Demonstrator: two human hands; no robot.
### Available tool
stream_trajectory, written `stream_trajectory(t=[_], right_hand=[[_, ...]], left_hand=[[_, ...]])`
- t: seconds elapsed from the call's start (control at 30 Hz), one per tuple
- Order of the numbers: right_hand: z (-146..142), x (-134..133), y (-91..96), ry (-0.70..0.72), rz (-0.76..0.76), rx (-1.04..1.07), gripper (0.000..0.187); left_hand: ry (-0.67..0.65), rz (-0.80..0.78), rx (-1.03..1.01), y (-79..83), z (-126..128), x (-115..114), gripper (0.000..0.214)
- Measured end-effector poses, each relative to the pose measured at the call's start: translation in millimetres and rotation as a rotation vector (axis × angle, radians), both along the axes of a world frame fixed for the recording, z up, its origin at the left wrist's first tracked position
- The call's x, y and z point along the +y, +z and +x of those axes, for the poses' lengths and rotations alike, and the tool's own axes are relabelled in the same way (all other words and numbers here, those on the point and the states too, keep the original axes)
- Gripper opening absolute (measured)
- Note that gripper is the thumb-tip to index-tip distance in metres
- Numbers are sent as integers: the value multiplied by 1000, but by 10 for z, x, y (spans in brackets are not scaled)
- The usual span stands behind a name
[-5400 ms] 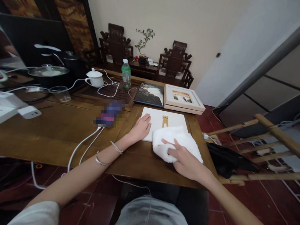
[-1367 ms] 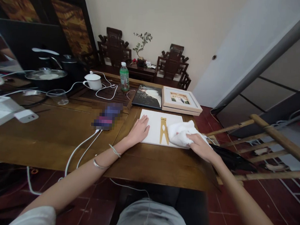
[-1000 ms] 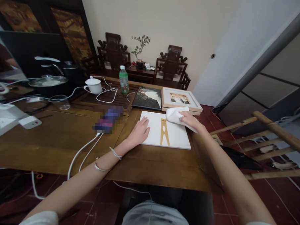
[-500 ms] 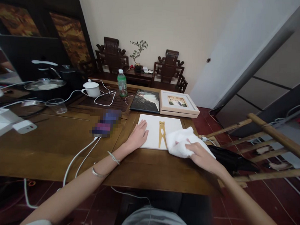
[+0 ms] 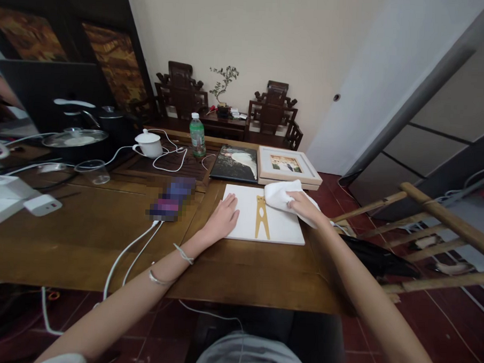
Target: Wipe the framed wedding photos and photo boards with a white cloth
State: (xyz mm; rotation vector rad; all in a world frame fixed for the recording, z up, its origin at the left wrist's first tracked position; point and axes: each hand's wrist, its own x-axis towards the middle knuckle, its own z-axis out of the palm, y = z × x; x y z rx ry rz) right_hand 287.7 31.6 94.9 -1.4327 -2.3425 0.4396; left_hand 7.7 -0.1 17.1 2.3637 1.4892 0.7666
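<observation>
A flat white board [image 5: 246, 224] lies on the wooden table, with a gold bear-headed, long-legged figure [image 5: 261, 217] on its face. My left hand [image 5: 223, 219] rests on the board's left edge, fingers stretched out and holding nothing. In my right hand [image 5: 303, 204] is a bunched white cloth [image 5: 279, 195], pressed against the board's upper right corner, beside the figure's head. Part of the cloth trails under my right wrist and hides that corner.
Behind the board lie a dark picture panel [image 5: 235, 163] and a white framed photo [image 5: 291, 165]. A green-labelled bottle [image 5: 197, 135], a lidded white cup [image 5: 147, 143] and a blurred-out phone [image 5: 171, 199] with cables are to the left. A wooden chair [image 5: 437, 211] stands right.
My right hand has moved the cloth away from me, from the board's lower right to its upper right, uncovering the figure's right leg. My left hand has stayed in place.
</observation>
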Motion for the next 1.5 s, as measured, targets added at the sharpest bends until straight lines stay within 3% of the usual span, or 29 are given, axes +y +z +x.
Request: stream_trajectory(t=[0.07, 0.17, 0.33, 0.43, 0.53, 0.63, 0.8, 0.93, 1.07, 1.23, 1.4, 1.5], right_hand=[[-52, 19, -28, -12, 36, -16, 10], [-92, -169, -91, 16, 79, -113, 16], [-29, -869, -119, 124, 84, -218, 28], [34, -1286, -15, 145, 11, -218, 35], [80, -1490, 111, 175, -86, -210, 38], [111, -1403, 157, 144, -135, -155, 36], [62, -784, 37, 0, -84, -54, 23], [-184, -280, -29, -56, 21, 44, 12], [-574, -115, -24, -76, 31, 63, 18], [-854, -473, -73, 131, 40, -184, 35], [-773, -1158, -38, 267, -7, -241, 38], [-712, -1439, 44, 336, -71, -231, 36]], left_hand=[[-1, -3, -1, -2, -2, 3, 45], [6, -13, 11, 0, 3, 1, 46], [14, 10, 7, -16, 13, 0, 46], [10, 21, 1, -33, 19, 4, 45], [17, 23, 4, -42, 27, 6, 45], [21, 25, 14, -37, 31, 4, 45], [19, 3, 46, -2, 25, -6, 46], [15, -12, 40, 13, 17, -8, 46], [11, -3, 10, -2, 8, -2, 46], [8, -1, -10, -31, 0, 14, 46], [15, 22, -28, -51, 14, 17, 45], [16, 24, -24, -44, 23, 7, 46]])
